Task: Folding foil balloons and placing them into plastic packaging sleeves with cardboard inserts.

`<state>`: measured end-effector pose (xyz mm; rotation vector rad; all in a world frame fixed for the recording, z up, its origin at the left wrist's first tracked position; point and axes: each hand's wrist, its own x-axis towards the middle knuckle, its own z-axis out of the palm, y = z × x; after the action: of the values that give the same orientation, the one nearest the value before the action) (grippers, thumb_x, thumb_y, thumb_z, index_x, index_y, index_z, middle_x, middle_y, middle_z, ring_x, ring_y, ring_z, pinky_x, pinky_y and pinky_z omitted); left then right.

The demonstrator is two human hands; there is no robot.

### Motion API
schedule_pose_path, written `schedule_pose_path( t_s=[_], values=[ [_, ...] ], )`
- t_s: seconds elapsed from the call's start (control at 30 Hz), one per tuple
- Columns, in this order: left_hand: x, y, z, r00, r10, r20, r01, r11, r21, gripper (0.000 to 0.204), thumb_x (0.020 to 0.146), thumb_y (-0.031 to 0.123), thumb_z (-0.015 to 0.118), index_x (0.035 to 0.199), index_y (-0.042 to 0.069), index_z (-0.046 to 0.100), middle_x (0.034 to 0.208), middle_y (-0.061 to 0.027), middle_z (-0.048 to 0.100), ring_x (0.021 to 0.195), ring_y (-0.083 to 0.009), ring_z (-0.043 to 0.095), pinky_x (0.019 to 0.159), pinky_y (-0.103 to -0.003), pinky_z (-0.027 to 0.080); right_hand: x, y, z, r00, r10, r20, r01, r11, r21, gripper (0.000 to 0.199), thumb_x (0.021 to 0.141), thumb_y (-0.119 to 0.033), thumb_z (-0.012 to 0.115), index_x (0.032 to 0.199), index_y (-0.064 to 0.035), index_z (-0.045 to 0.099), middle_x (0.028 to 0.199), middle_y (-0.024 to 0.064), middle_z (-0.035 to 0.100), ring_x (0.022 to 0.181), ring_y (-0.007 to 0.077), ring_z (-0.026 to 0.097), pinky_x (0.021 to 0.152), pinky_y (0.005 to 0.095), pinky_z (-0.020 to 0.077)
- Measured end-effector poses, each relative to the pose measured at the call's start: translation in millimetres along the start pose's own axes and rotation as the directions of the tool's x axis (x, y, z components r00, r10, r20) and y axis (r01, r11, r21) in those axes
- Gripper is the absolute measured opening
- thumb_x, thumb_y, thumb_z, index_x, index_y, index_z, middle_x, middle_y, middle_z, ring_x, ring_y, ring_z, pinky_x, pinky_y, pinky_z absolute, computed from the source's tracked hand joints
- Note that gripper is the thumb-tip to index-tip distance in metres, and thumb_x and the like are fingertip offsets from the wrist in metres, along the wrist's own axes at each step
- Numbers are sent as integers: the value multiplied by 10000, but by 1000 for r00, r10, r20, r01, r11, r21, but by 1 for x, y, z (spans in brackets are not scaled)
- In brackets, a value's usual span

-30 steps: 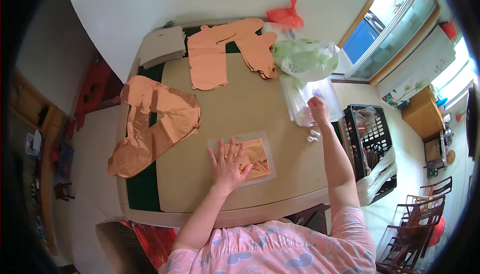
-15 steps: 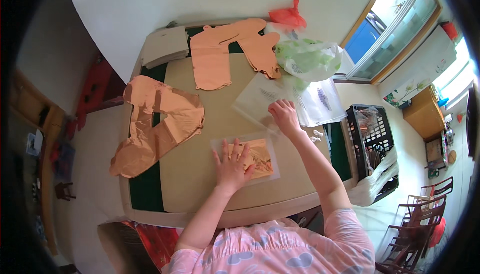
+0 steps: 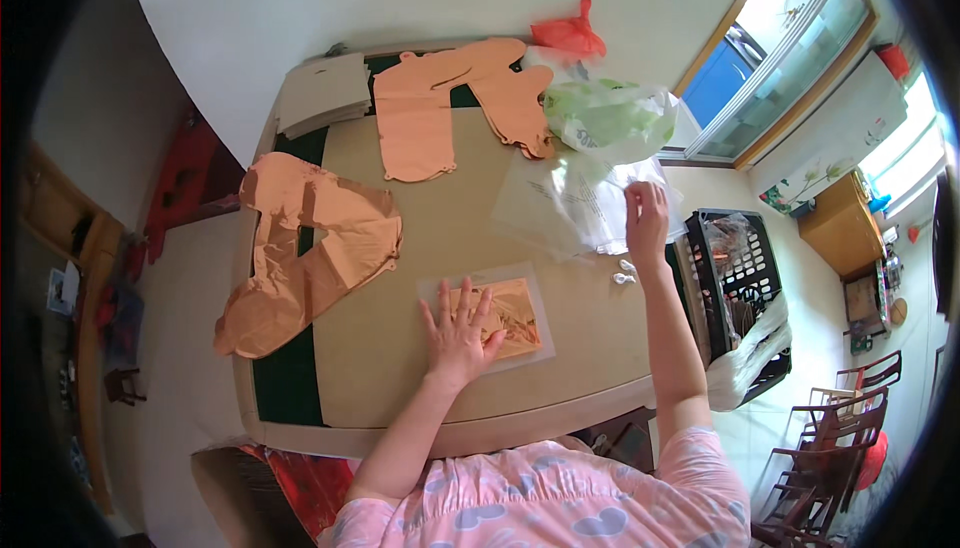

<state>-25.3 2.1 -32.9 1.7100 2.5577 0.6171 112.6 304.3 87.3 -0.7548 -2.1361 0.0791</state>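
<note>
My left hand (image 3: 458, 343) lies flat with fingers spread on a folded rose-gold foil balloon (image 3: 518, 320). Under the balloon is a translucent plastic sleeve (image 3: 547, 348), its margins showing around the foil. My right hand (image 3: 649, 220) is raised over the right of the table, its fingers pinched together at a clear plastic bag (image 3: 550, 198) with faint print. That bag looks partly lifted and shiny, overlapping other clear bags; its exact edge at my fingertips is hard to make out. Small white pieces (image 3: 624, 272) lie just below my right hand.
A flat letter-shaped foil balloon (image 3: 340, 248) lies at left, more foil balloons (image 3: 415, 123) at the back. Grey-beige cards (image 3: 325, 98) are stacked back left. A green-white plastic bag (image 3: 610, 123) and a red bag (image 3: 570, 33) sit back right. A black crate (image 3: 740, 258) stands beyond the right edge.
My right hand has moved right and a little back, and the clear plastic bag has shifted right with it. My left hand stays on the folded balloon.
</note>
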Motion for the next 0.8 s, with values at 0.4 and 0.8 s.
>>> schedule_pose_path(
  t_s=[0.4, 0.8],
  values=[
    [3, 2, -4, 1000, 13, -13, -12, 998, 58, 816, 829, 520, 614, 1513, 239, 270, 1541, -123, 303, 1427, -450, 204, 1071, -739, 118, -73, -132, 107, 816, -351, 460, 76, 853, 516, 112, 827, -79, 596, 938, -69, 604, 952, 111, 594, 944, 329, 560, 802, 432, 456],
    [0, 0, 8, 998, 23, -55, -24, 999, -21, 833, 817, 509, 639, 1518, 253, 269, 1599, -92, 170, 1452, -438, 124, 1086, -727, 82, -46, 74, 42, 747, 408, 524, -77, 837, -542, 441, 976, -414, 457, 1403, -305, 472, 1525, 69, 370, 1435, 285, 281, 1111, 658, 196]
  ],
)
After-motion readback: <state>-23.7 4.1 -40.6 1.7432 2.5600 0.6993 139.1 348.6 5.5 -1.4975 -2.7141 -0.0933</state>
